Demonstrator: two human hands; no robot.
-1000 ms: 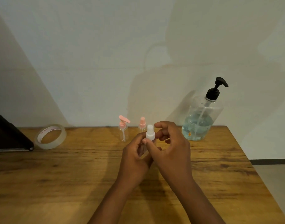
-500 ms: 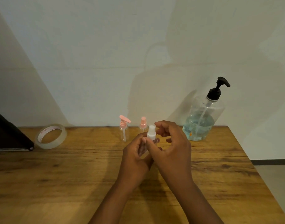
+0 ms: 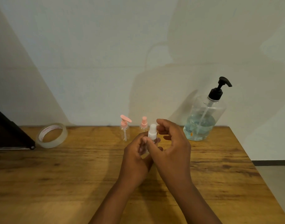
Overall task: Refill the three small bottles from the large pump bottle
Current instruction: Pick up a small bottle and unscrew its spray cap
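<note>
My left hand (image 3: 135, 157) grips a small clear bottle (image 3: 154, 141) with a white spray cap (image 3: 152, 131), held upright above the table's middle. My right hand (image 3: 172, 151) pinches the cap's collar, thumb on its left side and curled fingertips close on its right. Two other small clear bottles stand at the back: one with a pink pump head (image 3: 125, 128) and one with a pink spray cap (image 3: 144, 123), partly hidden behind my hands. The large pump bottle (image 3: 203, 117), black pump on top and blue liquid in its lower part, stands at the back right by the wall.
A roll of clear tape (image 3: 51, 135) lies at the back left of the wooden table (image 3: 57, 175). A dark flat object (image 3: 7, 135) juts in from the left edge. The table's right edge (image 3: 258, 172) drops to the floor.
My right fingers have loosened and shifted right off the top of the white cap, leaving it fully in sight. The bottle stays in my left hand.
</note>
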